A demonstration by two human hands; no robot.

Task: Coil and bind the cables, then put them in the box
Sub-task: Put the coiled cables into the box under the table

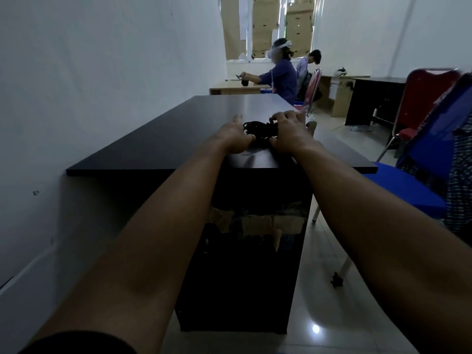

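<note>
A bundle of black cables (259,130) lies on the black desk (158,144), near its right side. My left hand (233,137) rests against the bundle's left side, fingers stretched forward, thumb at the cables. On the bundle's right side my right hand (290,134) curls its fingers over the cables and grips them. Both arms reach far out from the bottom of the view. No box is in sight.
A white wall (102,72) runs along the desk's left. A blue chair (413,185) stands right of the desk, a red chair (424,98) behind it. Two people sit at a wooden desk (237,88) farther back. The floor is glossy tile.
</note>
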